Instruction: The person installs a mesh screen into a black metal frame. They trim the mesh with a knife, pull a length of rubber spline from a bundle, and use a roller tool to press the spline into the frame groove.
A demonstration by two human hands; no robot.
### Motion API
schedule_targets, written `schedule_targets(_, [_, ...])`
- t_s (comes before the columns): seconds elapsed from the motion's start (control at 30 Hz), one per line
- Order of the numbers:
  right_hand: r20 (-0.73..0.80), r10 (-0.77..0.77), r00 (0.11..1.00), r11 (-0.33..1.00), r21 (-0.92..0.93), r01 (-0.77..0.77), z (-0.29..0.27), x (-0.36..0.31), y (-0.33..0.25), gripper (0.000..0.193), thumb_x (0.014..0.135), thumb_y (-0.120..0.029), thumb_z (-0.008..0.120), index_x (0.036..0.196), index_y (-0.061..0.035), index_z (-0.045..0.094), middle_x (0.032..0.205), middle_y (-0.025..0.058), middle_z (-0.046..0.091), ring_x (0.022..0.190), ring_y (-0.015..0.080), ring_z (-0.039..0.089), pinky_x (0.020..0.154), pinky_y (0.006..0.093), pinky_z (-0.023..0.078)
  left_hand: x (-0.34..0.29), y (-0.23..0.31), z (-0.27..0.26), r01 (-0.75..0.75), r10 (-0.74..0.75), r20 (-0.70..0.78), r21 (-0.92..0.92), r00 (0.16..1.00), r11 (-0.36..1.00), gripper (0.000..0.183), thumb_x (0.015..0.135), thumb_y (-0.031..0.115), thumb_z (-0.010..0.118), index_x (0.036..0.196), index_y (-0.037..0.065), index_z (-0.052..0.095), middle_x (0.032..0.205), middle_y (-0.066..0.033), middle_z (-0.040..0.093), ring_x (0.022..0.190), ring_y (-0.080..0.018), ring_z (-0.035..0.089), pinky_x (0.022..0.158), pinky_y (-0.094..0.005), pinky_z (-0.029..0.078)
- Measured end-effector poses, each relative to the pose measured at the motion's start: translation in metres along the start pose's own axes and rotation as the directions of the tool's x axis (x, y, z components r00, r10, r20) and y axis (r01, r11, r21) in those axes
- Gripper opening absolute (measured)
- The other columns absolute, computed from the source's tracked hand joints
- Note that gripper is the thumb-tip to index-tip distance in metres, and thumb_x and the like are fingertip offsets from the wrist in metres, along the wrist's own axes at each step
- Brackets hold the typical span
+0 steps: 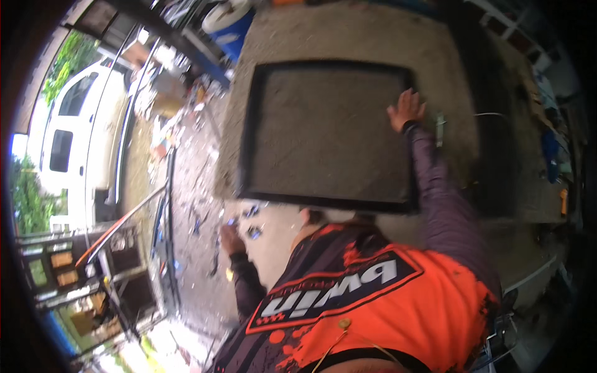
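Note:
A black rectangular frame [323, 202] lies flat on a dusty brown work surface [373, 31] in front of me. My right hand [407, 112] is at the frame's right side, fingers spread and holding nothing. Whether its palm presses on the bar or hovers over it is unclear. Just right of that hand lies a slim metal tool, wrench-like in shape [440, 129]. My left hand [231, 240] hangs low, off the frame's near left corner and apart from it. Its fingers are blurred, and I cannot make out anything in them.
A blue and white drum [229, 28] stands beyond the surface's far left corner. Litter and scraps cover the ground [193, 180] to the left, with long bars [168, 230] lying there. A white van [74, 137] is parked farther left. A dark band [491, 124] runs along the right.

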State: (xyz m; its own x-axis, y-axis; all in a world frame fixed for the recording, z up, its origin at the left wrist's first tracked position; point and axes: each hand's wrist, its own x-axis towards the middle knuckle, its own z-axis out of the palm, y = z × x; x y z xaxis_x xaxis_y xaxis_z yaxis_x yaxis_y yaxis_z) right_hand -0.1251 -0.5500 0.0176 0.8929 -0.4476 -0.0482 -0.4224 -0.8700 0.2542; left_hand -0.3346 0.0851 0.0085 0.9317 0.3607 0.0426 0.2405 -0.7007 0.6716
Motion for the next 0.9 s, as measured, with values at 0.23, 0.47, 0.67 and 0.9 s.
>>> schedule_targets(0.23, [-0.25, -0.378, 0.891, 0.646, 0.618, 0.448, -0.024, -0.193, -0.133, 0.048, 0.086, -0.039, 0.063, 0.128, -0.0175, 0.056, 0.142, 0.0058, 0.049, 0.131, 0.0236, 0.045, 0.106, 0.0639, 0.022, 0.089, 0.045, -0.035, -0.056, 0.023, 0.339, 0.087, 0.941, 0.995, 0.018, 0.094, 0.017, 0.055, 0.107, 0.006, 0.059, 0.089, -0.0236, 0.065, 0.079, -0.0448, 0.063, 0.066, -0.0481, 0.05])
schedule_targets(0.47, [-0.341, -0.548, 0.763, 0.564, 0.524, 0.639, -0.047, -0.298, -0.216, 0.042, 0.086, -0.047, 0.063, 0.123, -0.0267, 0.062, 0.133, -0.005, 0.054, 0.128, 0.0155, 0.045, 0.11, 0.0602, 0.016, 0.144, 0.109, -0.035, -0.595, 0.295, 0.73, 0.185, 0.616, 0.782, 0.018, 0.088, 0.023, 0.059, 0.096, 0.009, 0.066, 0.083, -0.0192, 0.067, 0.077, -0.0394, 0.066, 0.067, -0.0481, 0.052])
schedule_targets(0.67, [-0.342, -0.504, 0.793, 0.603, 0.518, 0.607, -0.042, -0.298, -0.221, 0.042, 0.084, -0.047, 0.066, 0.121, -0.0268, 0.063, 0.131, -0.0076, 0.054, 0.127, 0.0145, 0.045, 0.111, 0.0589, 0.018, 0.17, 0.125, -0.013, -0.801, 0.277, 0.861, 0.216, 0.426, 0.559, 0.021, 0.089, 0.025, 0.053, 0.088, 0.007, 0.063, 0.078, -0.0172, 0.068, 0.076, -0.038, 0.067, 0.067, -0.0492, 0.054])
schedule_targets(0.9, [-0.345, -0.462, 0.817, 0.577, 0.583, 0.572, -0.046, -0.297, -0.218, 0.042, 0.078, -0.039, 0.072, 0.118, -0.0256, 0.065, 0.13, -0.0078, 0.056, 0.126, 0.0136, 0.046, 0.111, 0.0588, 0.02, 0.172, 0.15, 0.0, -0.882, 0.195, 0.924, 0.227, 0.329, 0.413, 0.017, 0.086, 0.019, 0.053, 0.087, 0.006, 0.064, 0.079, -0.0182, 0.069, 0.074, -0.0384, 0.068, 0.065, -0.0481, 0.055])
